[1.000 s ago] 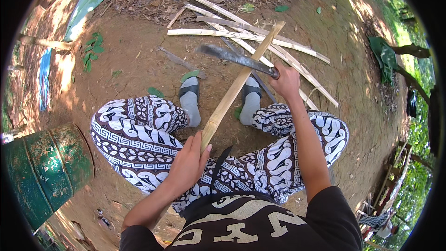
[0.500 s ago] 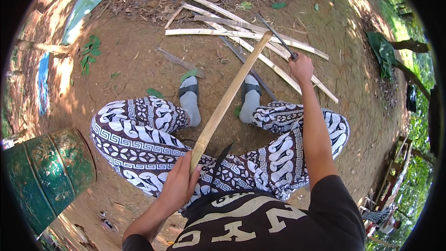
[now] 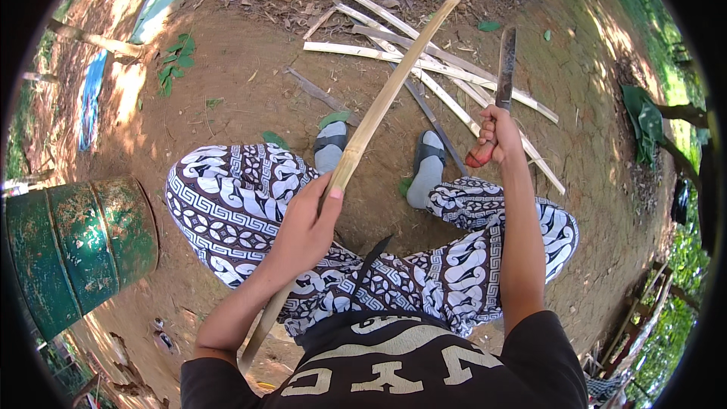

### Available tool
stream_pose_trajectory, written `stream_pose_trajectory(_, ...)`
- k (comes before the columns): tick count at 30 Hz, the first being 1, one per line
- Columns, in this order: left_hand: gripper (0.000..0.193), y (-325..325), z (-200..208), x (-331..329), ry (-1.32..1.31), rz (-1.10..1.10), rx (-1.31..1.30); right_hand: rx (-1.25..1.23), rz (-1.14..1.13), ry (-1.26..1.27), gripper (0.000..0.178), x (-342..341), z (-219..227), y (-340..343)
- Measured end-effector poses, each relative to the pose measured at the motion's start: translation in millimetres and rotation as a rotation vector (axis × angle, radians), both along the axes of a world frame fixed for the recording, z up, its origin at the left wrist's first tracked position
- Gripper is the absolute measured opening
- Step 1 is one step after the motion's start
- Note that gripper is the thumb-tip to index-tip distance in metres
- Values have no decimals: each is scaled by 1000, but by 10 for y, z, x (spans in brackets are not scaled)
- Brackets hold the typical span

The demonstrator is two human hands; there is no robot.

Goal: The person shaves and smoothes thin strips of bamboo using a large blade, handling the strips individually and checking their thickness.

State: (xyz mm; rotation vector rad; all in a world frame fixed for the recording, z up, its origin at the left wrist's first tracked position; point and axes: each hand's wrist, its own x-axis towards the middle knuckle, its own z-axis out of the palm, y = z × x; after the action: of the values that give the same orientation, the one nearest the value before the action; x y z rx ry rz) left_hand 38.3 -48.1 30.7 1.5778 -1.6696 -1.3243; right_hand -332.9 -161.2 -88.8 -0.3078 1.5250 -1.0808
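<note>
Room to pass exists above the brown dirt ground (image 3: 242, 106) between the long, pale wooden strip (image 3: 388, 95) slanting through the left hand (image 3: 307, 220) and the dark metal knife (image 3: 507, 68) in the right hand (image 3: 498, 136). Crossed, flat, whitish wooden strips (image 3: 341, 50) obstruct this gap at ground level. A rust-flecked green metal drum (image 3: 83, 246) blocks the left side, beyond the patterned trouser leg (image 3: 227, 212).

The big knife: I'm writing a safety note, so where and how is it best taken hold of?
Best by the reddish handle, probably from the near, lower side of the view: the handle's butt points that way, while the long dark blade extends away toward the top. The right grip is wrapped around the handle, leaving its butt showing.
</note>
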Motion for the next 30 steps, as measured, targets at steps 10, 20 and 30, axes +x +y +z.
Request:
stream_pose_trajectory(10, 35, -636, -164, -334, 338, 104, 288, -279, 475, 507, 34, 685, 448, 289)
stream_pose_trajectory(20, 30, -1311, -206, -577, 447, 143, 390, -331, 239, 348, 30, 682, 690, 331)
stream_pose_trajectory(30, 34, -1849, -802, -981, 563, 402, 321, -347, 83, 456, 28, 353, 735, 299)
